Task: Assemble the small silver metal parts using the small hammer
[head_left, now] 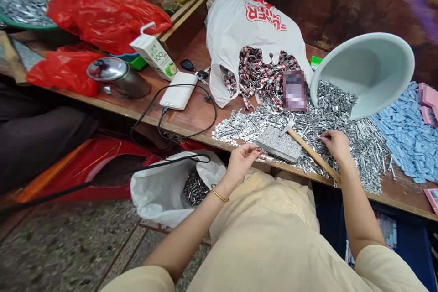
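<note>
My left hand point(242, 162), with a bangle at the wrist, is pinched closed at the left end of a grey stone slab point(280, 141). Just past its fingertips is a small red-and-silver metal piece point(265, 157); whether the fingers hold it I cannot tell. My right hand point(337, 145) has thumb and finger pinched together over a heap of small metal parts point(337, 102), and what is between them is too small to name. Between my hands lies a hammer point(313, 155), its head on the slab and its wooden handle slanting toward the table edge.
A white plastic bag point(253, 23) spills red-and-silver pieces beside a phone point(294, 91). Behind the heap a grey bucket point(369, 73) lies tipped, with blue plastic pieces point(407, 132) farther right. To the left are a power bank point(178, 91), drink carton point(155, 57) and metal mug point(118, 77). An open sack point(153, 191) stands below.
</note>
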Tool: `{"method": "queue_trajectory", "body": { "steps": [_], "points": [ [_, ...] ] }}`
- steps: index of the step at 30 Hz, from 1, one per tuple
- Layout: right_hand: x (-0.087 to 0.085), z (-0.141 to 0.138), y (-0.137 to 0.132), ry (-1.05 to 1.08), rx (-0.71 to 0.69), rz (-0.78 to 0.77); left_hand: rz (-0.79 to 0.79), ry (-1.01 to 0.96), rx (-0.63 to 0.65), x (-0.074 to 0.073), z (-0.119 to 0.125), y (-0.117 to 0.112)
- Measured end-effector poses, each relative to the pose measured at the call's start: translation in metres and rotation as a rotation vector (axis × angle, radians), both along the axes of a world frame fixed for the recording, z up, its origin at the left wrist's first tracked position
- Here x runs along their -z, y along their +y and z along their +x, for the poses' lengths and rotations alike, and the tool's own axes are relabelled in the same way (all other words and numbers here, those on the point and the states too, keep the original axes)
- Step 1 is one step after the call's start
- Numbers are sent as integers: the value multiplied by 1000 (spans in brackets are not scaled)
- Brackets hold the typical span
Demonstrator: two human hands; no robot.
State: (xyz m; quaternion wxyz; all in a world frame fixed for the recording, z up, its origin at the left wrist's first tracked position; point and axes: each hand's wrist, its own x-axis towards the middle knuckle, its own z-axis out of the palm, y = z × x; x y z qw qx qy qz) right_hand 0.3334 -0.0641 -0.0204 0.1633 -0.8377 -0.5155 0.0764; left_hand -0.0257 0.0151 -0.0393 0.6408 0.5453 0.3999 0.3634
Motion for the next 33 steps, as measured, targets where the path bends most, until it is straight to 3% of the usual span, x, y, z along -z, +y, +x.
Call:
{"method": "queue_trajectory", "body": {
  "steps": [2, 5, 7, 9, 12, 16, 19, 23, 28, 33],
  "points": [
    [0, -1, 1, -6, -11, 15, -19, 0, 11, 1, -3, 4],
    [-11, -9, 1, -29, -39, 255, -52, 10, 19, 4, -10, 14],
    [-20, -22, 2, 67, -36, 431, -63, 24, 30, 5, -14, 22],
    [-26, -42, 5, 219, -49, 503, -71, 45, 53, 5, -16, 30],
    [-27, -86, 17, 386, -171, 448, -92, 93, 86, 5, -16, 43],
    [-25, -146, 50, 609, -539, 215, -126, 166, 162, 5, -15, 58],
    [-23, -174, 75, 574, -695, 116, -101, 221, 185, 9, -15, 64],
    [-13, -187, 89, 463, -730, 84, -48, 263, 165, 15, -17, 64],
    [4, -192, 83, 434, -687, 158, -28, 259, 168, 19, -16, 64],
    [8, -197, 76, 429, -655, 225, -66, 200, 165, 19, -14, 62]
  ]
}}
